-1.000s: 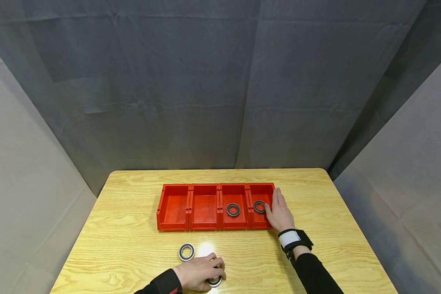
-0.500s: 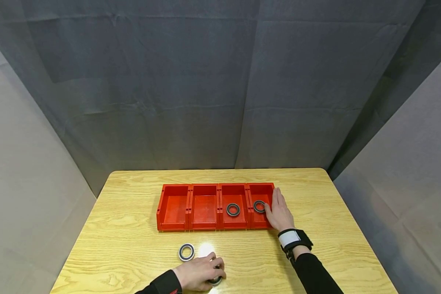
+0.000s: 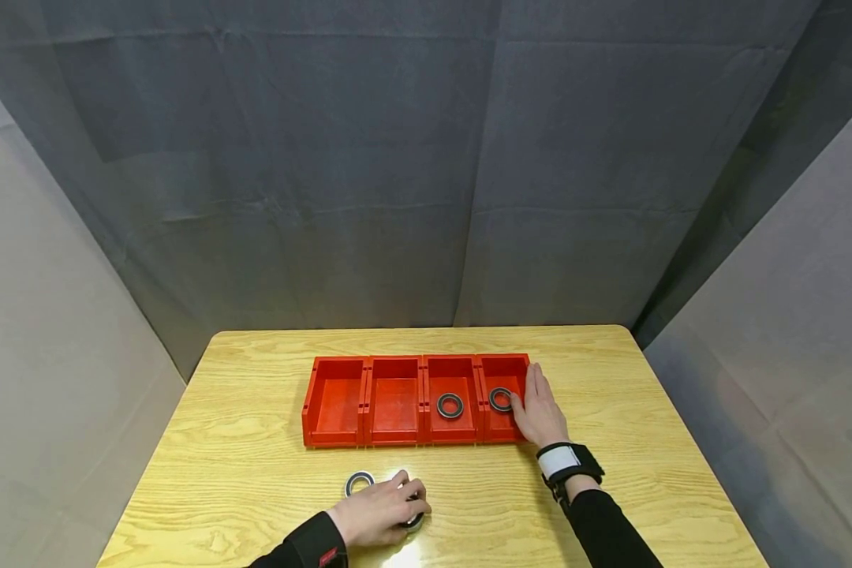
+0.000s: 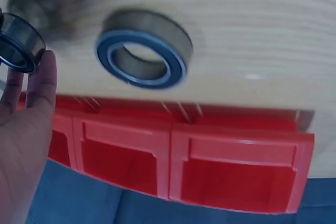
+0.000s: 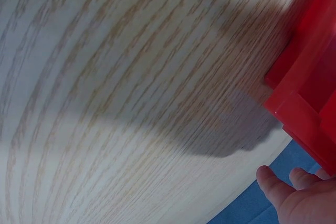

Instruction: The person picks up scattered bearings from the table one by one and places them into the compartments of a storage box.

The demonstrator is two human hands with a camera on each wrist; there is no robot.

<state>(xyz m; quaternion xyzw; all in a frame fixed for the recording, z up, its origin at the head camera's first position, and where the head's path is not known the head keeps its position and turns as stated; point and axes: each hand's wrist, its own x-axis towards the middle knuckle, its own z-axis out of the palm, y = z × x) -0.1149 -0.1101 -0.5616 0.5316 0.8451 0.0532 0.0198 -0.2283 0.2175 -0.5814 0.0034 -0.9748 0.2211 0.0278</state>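
Note:
A ball bearing [image 4: 20,43] is pinched in my left hand [image 3: 379,511], raised off the table as the left wrist view shows. Just behind that hand a second bearing [image 3: 358,478] lies flat on the wood, partly covered by the hand in the head view. My right hand [image 3: 542,410] rests with straight fingers along the right side of the red bin row [image 3: 397,439], its thumb over the rim. One bearing [image 3: 450,405] lies in the third compartment from the left. Another bearing [image 3: 500,399] sits in the rightmost compartment, near my right thumb.
The bins stand side by side toward the back of a light wooden table [image 3: 241,410]. A grey cloth [image 3: 369,197] hangs behind the table's far edge. Pale cloth panels flank both sides.
My left hand has lifted the bearing and moved slightly up and left, now overlapping the loose bearing in the head view. The right hand has stayed put.

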